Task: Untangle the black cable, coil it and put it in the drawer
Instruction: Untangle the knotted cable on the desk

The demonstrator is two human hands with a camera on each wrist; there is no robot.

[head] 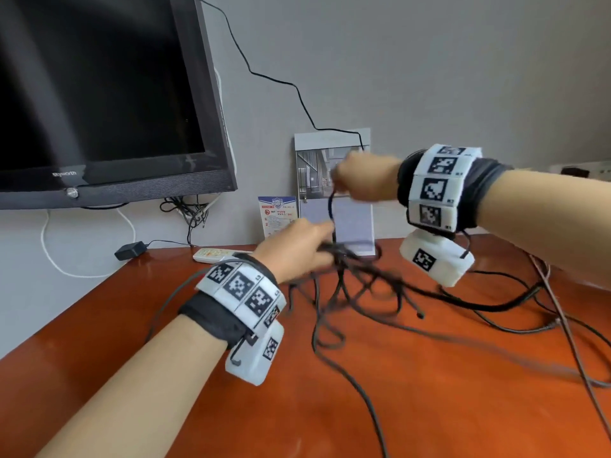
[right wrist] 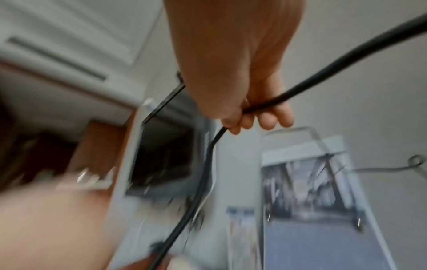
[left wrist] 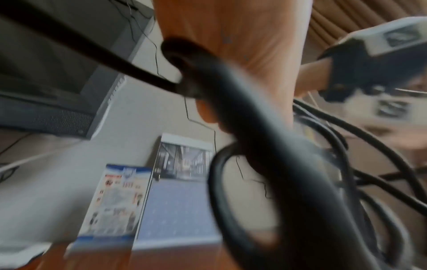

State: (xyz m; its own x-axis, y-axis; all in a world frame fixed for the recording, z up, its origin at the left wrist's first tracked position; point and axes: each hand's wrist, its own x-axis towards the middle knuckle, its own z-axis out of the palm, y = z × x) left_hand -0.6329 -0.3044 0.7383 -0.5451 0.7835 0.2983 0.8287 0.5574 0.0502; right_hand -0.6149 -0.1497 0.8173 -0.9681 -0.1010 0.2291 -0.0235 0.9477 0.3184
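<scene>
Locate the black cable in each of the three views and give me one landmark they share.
Head view: the black cable runs from the right hand, at centre, down to the left hand and a tangle on the table.
Left wrist view: fills centre and right, looped around the left hand.
Right wrist view: runs from top right through the right hand's fingers, then down to bottom centre.
Shared landmark: the calendar leaning on the wall.

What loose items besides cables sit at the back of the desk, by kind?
Remote control: 1
Black power adapter: 1
Small printed card: 1
Large display stand with a photo: 1
Total: 4
</scene>
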